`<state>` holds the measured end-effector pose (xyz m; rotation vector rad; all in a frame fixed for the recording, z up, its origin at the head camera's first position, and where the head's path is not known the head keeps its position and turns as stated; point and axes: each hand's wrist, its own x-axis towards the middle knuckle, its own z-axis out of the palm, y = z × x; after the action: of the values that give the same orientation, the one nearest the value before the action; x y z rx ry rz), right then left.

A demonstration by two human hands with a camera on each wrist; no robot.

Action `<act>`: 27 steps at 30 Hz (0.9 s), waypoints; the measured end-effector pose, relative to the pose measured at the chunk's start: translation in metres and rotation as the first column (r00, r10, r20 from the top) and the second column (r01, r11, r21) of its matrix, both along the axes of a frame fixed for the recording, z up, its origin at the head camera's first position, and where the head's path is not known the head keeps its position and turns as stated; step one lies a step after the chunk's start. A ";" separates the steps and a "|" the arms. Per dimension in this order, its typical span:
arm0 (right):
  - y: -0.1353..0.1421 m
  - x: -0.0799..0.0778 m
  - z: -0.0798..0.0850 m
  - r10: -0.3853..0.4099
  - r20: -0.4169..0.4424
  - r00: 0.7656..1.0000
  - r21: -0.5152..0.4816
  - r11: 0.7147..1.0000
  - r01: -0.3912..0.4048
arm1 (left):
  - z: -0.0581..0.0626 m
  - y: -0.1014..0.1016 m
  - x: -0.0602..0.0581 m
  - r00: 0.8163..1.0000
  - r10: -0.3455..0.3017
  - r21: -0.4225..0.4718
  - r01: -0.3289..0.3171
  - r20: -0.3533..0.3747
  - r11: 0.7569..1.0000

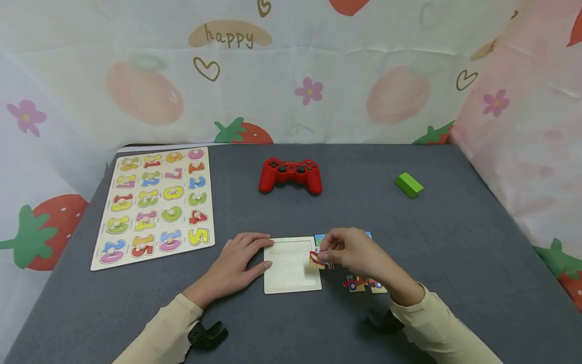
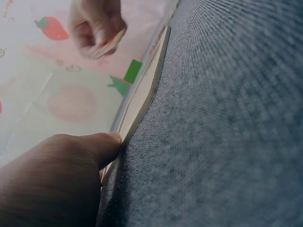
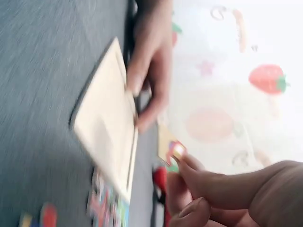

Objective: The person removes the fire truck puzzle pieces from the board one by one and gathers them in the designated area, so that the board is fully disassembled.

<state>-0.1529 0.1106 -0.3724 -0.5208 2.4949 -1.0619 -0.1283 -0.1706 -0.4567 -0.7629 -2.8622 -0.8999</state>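
A shallow wooden puzzle tray (image 1: 291, 275), bare inside its raised border, lies flat in front of the person. The left hand (image 1: 237, 260) rests at its left side, thumb and a fingertip touching the edge; in the left wrist view the thumb (image 2: 102, 144) presses against that edge. Above the tray's right edge, the right hand (image 1: 356, 253) pinches a puzzle piece (image 1: 314, 260) between thumb and fingertips. The piece (image 3: 166, 145) is held tilted in the right wrist view. Loose puzzle pieces (image 1: 356, 284) lie beneath and beside the right hand, partly hidden by it.
At the left lies a wooden number board (image 1: 159, 202) with knobbed pieces. A red game controller (image 1: 291, 174) sits beyond the tray, and a green block (image 1: 409, 185) is at the back right. Printed cloth (image 1: 313, 60) hangs behind the grey table (image 1: 454, 242).
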 end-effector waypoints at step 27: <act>0.024 0.015 -0.029 0.050 0.016 0.999 0.100 0.994 -0.051 | 0.000 0.000 0.001 1.000 0.004 0.010 -0.004 -0.002 1.000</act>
<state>-0.1381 0.1351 -0.4014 -0.5421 2.4946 -0.9134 -0.1277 -0.1709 -0.4571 -0.7558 -2.8547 -0.9120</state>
